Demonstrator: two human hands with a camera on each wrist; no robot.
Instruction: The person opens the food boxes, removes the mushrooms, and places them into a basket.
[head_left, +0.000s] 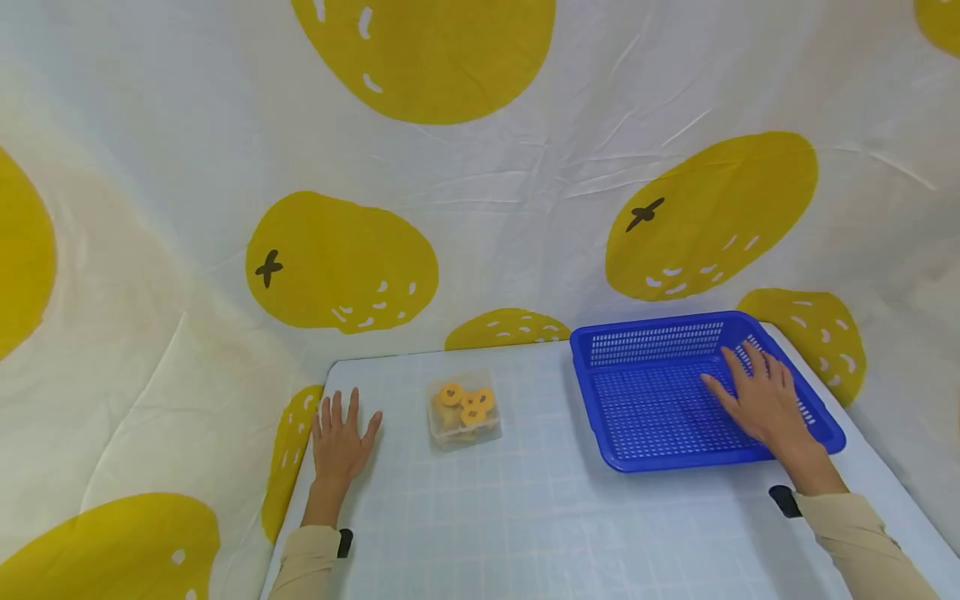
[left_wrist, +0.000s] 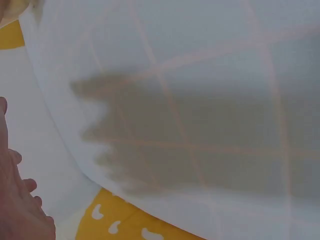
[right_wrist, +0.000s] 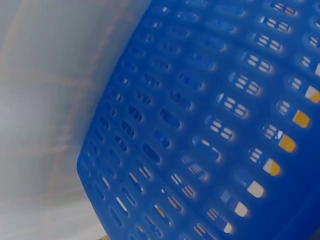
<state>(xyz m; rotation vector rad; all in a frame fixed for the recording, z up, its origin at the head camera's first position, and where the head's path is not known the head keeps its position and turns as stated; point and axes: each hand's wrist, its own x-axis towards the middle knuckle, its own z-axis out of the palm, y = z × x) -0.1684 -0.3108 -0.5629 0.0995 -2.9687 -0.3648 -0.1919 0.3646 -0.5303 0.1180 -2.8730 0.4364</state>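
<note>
My left hand (head_left: 339,446) is spread with straight fingers above the left side of the table, holding nothing. In the left wrist view, part of this hand (left_wrist: 22,200) shows at the left edge, and its shadow falls on the cloth. To its right stands a small clear plastic box (head_left: 489,434) with several yellow-orange round pieces (head_left: 451,395) in it, some with a hole in the middle. My right hand (head_left: 767,402) reaches over the right part of a blue plastic basket (head_left: 667,461), its fingers loosely spread. Close up in the right wrist view is the basket's slotted wall (right_wrist: 170,120).
A white tablecloth (head_left: 495,517) with a pale grid covers the table. Behind and at both sides hangs a white curtain (head_left: 525,208) printed with large yellow fruits. The basket stands at the back right, near the table's edge.
</note>
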